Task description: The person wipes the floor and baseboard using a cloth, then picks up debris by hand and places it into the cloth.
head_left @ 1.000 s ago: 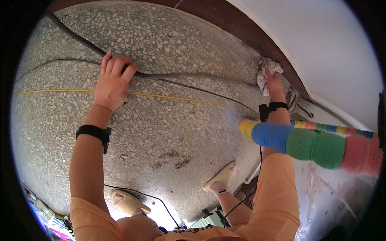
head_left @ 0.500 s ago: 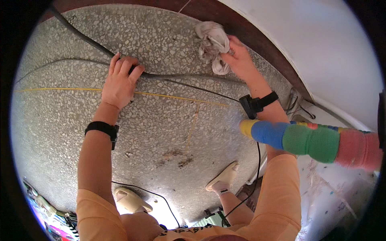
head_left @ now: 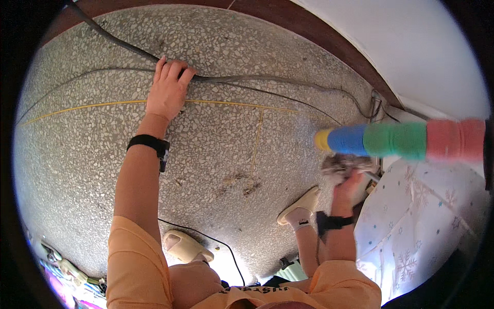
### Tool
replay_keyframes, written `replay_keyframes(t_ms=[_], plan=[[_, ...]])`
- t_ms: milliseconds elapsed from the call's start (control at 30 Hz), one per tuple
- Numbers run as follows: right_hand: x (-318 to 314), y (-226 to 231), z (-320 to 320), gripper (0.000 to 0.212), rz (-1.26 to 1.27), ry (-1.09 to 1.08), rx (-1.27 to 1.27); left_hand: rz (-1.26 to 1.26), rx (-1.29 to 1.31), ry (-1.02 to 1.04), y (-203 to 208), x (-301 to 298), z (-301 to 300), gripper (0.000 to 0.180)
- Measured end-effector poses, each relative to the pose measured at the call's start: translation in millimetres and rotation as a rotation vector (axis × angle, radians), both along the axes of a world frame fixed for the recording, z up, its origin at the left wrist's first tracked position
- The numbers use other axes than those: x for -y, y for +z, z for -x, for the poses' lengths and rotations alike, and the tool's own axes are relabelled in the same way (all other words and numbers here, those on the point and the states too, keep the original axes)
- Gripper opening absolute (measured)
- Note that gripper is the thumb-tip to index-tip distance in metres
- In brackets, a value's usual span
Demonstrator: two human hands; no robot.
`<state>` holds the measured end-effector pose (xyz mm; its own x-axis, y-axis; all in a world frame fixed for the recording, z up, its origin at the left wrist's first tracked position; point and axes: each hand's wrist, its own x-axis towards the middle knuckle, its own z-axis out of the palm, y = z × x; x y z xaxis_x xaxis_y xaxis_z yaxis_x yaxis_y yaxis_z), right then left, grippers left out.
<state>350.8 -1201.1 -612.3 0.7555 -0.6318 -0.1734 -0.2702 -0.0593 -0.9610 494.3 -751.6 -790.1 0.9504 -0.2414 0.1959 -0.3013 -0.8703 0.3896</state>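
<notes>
My left hand (head_left: 169, 87) rests on the speckled floor with its fingers curled over a thick black cable (head_left: 116, 41). Thinner black cords run out on both sides of it. At the right, my right hand (head_left: 348, 186) is closed on a crumpled grey-white rag (head_left: 343, 167), both smeared by motion. Part of the rag is hidden behind a banded yellow, blue, green and red tube (head_left: 393, 140) that juts in from the right edge. Each wrist wears a black strap.
The terrazzo floor (head_left: 216, 149) carries a yellow line and dark stains (head_left: 249, 188). A dark red skirting (head_left: 309, 23) borders a white wall. Snowflake-patterned cloth (head_left: 417, 226) hangs at the right. Colourful items (head_left: 67, 273) lie lower left. A black cord (head_left: 229, 247) passes near my slippered feet.
My right hand has drawn the rag from beside the skirting toward me and to the right. The cable section it was beside now shows. My left hand stays on the cable.
</notes>
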Motion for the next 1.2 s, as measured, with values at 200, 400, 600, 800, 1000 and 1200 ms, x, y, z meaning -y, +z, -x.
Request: replay_keyframes(t_ms=[200, 400, 600, 800, 1000, 1200], plan=[[-87, -158, 62, 0.033, 0.067, 0.311, -0.145, 0.050, 0.073, -0.001, 27, -1, -7, 0.031], [-182, -174, -56, 0.055, 1.098, 0.456, -0.087, 0.245, 0.288, -0.114, 131, 6, -9, 0.029], [-73, -207, -232, 0.038, 1.115, 0.088, -0.405, 0.288, 0.333, -0.239, 171, 3, -33, 0.032], [-184, -190, -278, 0.038, 1.080, 0.334, -0.610, 0.067, 0.172, -0.269, 206, -33, -55, 0.031], [-258, -190, -265, 0.031, 1.245, 0.721, 0.167, 0.204, 0.315, -0.387, 215, -54, -92, 0.024], [-300, -163, -130, 0.028, 0.809, 1.329, 0.273, 0.026, 0.120, -0.333, 222, -45, -93, 0.030]])
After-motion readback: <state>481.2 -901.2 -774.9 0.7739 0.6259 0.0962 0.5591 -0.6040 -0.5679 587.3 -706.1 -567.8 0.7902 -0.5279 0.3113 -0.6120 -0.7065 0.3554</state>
